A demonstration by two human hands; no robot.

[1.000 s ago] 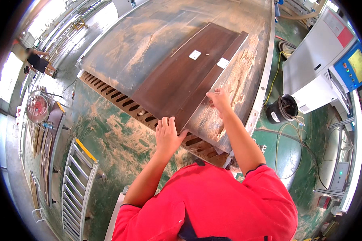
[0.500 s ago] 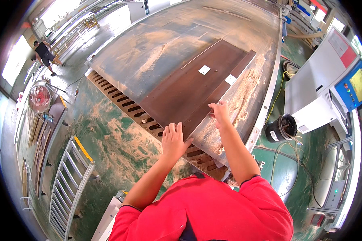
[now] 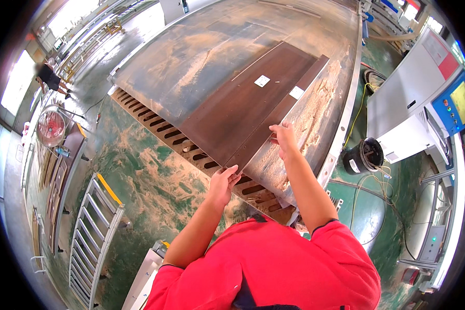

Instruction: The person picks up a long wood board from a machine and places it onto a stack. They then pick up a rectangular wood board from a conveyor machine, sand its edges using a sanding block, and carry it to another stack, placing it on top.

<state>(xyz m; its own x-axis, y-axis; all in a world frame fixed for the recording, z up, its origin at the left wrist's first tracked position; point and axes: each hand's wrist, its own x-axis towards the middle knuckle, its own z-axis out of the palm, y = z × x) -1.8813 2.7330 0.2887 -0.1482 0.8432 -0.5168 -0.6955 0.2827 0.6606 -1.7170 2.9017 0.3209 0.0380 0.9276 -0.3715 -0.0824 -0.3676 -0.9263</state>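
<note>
A wide dark brown panel (image 3: pixel 227 107) lies on the dusty machine table (image 3: pixel 160 77), its near end reaching over the slotted edge. Along its right side runs a narrow brown board (image 3: pixel 274 125), close against it. My left hand (image 3: pixel 222 187) pinches the near end of the narrow board by the seam, thumb on top and fingers partly hidden below. With bent fingers, my right hand (image 3: pixel 285 140) grips the same board's right edge farther up. White labels sit on the wide panel and the narrow board.
Sawdust (image 3: pixel 315 129) is heaped along the table's right side. To the right stand a black bucket (image 3: pixel 364 156) with cables and a control cabinet (image 3: pixel 405 98). A metal rack (image 3: pixel 94 235) and a fan (image 3: pixel 51 126) stand left; another person (image 3: pixel 50 77) is farther off.
My left hand has gone from lying spread over the near board end to pinching its edge, slightly lower. My right hand stays at the board's right edge. The distant person has shifted.
</note>
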